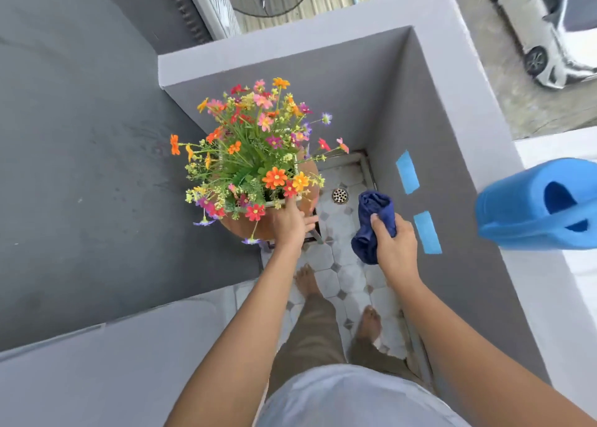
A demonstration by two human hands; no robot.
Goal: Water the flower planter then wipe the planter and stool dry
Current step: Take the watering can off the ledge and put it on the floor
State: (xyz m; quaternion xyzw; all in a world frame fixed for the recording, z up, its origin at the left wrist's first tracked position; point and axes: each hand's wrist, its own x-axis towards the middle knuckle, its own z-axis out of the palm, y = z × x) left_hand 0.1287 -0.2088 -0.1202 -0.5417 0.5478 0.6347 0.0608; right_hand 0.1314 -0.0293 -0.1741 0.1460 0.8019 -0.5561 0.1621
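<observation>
A flower planter [255, 155] full of orange, pink, red and yellow flowers stands on a round wooden stool [248, 229] in the balcony corner. My left hand [290, 223] lies flat against the planter's near rim and the stool top, fingers spread. To its right, my right hand [392, 242] grips a bunched dark blue cloth [374, 223] above the tiled floor, apart from the planter. A blue watering can [536, 207] rests on the white ledge at the right. The flowers hide most of the planter's body.
Grey balcony walls close in on the left, far side and right. A round floor drain [340, 195] sits in the tiled floor [349, 278] beside the stool. Two blue tape strips [407, 172] mark the right wall. My bare feet stand on the narrow tiled strip.
</observation>
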